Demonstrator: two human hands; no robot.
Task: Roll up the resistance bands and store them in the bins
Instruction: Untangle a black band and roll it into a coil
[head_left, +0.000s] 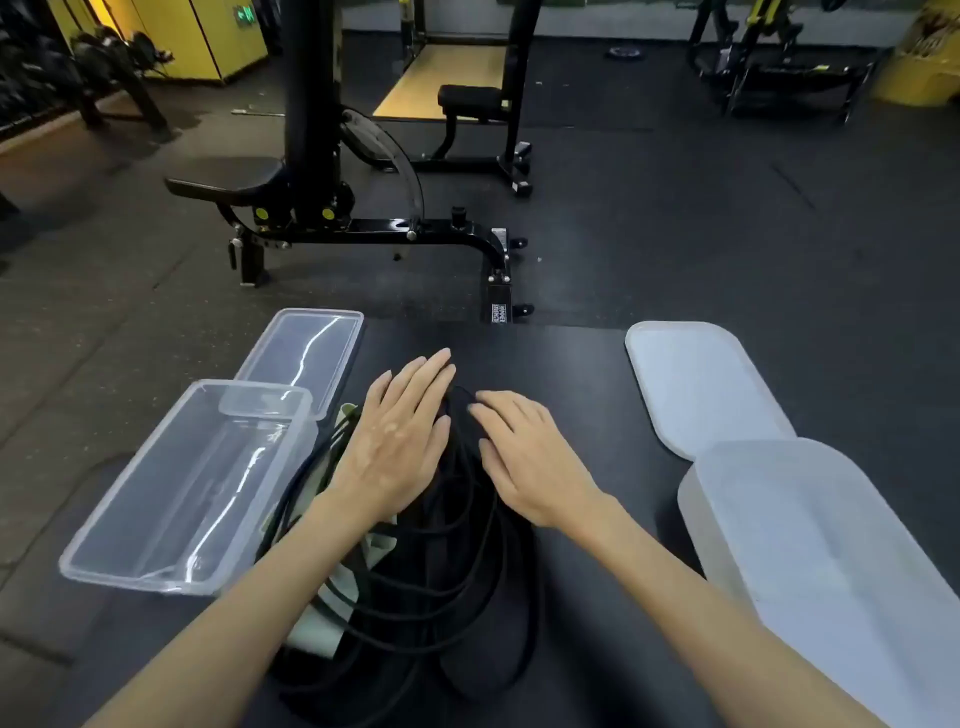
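A loose pile of black resistance bands (457, 561) lies on a black mat in front of me, with a pale green band (317, 623) partly under its left side. My left hand (400, 441) rests flat on the far end of the pile, fingers straight. My right hand (524, 457) lies on the bands beside it, fingers relaxed and touching the far loop. A clear empty bin (130, 540) stands to the left of the pile. A frosted white bin (779, 545) stands to the right.
The clear bin's lid (306, 353) lies behind it. The white bin's lid (696, 384) lies behind the white bin. A black weight bench (363, 228) stands on the rubber floor just beyond the mat, with more gym machines at the back.
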